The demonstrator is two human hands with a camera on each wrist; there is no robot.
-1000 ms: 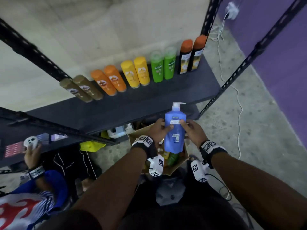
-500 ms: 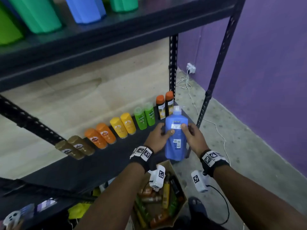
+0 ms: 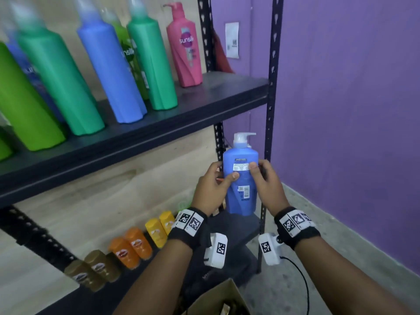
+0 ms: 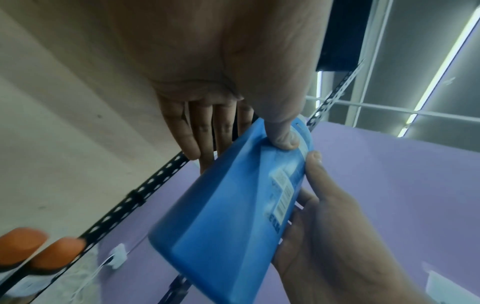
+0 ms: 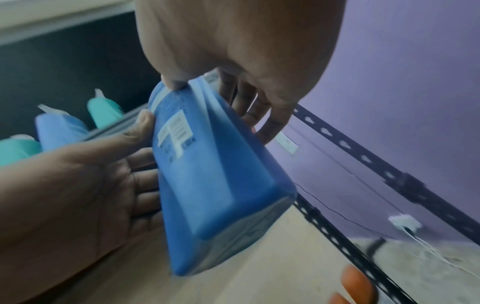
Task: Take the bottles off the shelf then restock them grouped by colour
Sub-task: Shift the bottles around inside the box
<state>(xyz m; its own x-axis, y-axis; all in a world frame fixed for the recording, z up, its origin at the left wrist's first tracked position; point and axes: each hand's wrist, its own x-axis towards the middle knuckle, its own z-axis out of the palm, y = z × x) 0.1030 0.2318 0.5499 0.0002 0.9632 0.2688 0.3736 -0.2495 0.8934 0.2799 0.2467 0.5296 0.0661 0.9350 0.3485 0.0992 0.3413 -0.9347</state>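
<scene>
A: Blue pump bottle [image 3: 241,178] upright in mid-air, gripped from both sides: left hand [image 3: 210,189] wrapped round one flank, thumb across the back label; right hand [image 3: 268,183] curled round the other, thumb pressed near the label's edge. Held below the upper shelf [image 3: 204,103], in front of the rack's right-hand posts [image 3: 271,87].

B: Risks from here?

A: Probably a knock on the way up. Pump head [image 3: 244,137] tall, shelf edge just above and to the left; too steep a lift could clip it. Also crowded up there: green bottles [image 3: 56,83], another blue bottle [image 3: 111,73], a pink bottle [image 3: 186,48] at the right end. A careless push into the gap might topple a neighbour. Smooth plastic too, so a slackened grip could let it slide.

B: And the surroundings?

A: Dark metal rack against a pale wall, purple wall [image 3: 352,110] to the right with a paper notice [image 3: 232,39]. Lower shelf [image 3: 236,226] lined with small bottles in pairs: brown [image 3: 93,271], orange [image 3: 130,248], yellow [image 3: 159,226]. Cardboard box [image 3: 218,298] on the speckled concrete floor [image 3: 341,258], contents hard to make out.
</scene>
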